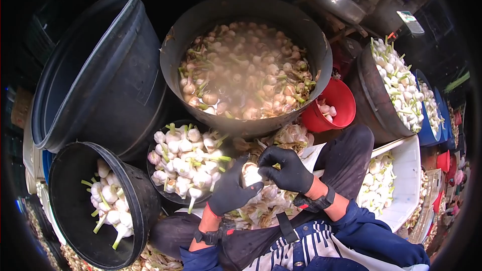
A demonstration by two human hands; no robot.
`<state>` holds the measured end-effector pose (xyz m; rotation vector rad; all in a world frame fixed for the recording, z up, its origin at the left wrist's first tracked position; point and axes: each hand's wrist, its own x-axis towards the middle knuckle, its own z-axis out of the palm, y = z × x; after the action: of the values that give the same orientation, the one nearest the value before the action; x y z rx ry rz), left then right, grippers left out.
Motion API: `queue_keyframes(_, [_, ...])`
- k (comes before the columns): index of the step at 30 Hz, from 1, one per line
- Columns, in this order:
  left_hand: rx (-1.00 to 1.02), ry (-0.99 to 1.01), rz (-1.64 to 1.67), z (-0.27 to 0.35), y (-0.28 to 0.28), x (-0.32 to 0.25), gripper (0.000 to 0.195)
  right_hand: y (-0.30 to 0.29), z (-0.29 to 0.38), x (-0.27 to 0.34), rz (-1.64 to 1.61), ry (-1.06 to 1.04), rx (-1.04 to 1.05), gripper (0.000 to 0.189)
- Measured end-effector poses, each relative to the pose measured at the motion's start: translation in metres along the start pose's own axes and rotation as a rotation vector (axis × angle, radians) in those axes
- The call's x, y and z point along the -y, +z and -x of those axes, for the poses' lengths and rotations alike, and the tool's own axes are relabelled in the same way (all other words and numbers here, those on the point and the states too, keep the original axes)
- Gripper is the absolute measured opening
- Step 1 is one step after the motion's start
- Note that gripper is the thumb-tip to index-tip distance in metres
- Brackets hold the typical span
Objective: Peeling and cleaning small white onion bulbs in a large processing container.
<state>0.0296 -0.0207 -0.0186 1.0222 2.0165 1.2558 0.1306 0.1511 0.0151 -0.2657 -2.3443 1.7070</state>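
In my black-gloved left hand (234, 184) sits a garlic bulb (250, 174), white where bare, with some brownish skin at its top. My right hand (288, 168), also gloved in black, pinches at the bulb's right side with bent fingers; whatever lies between those fingertips is hidden. Below both hands, loose garlic skins (269, 205) cover my lap between the crossed legs. Just left of my left hand, a dark basin (153, 178) is heaped with white bulbs (184, 158) that have short green stems.
Ahead stands a large round metal vat (241, 126) of unpeeled bulbs in cloudy water. A tilted black bucket (60, 195) and a big dark tub (124, 82) flank it on the left. Rightward are a red bucket (348, 101), a full barrel (363, 90) and a white crate (408, 180) of garlic.
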Motion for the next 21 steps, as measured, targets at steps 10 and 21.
queue_keyframes(10, [-0.161, 0.094, 0.081, -0.002, 0.014, 0.002, 0.043, 0.021, 0.006, -0.003, 0.343, -0.126, -0.188, 0.012])
queue_keyframes(21, [-0.128, 0.264, -0.026, 0.004, 0.008, -0.005, 0.073, 0.008, -0.005, -0.035, -0.046, 0.288, -0.144, 0.021])
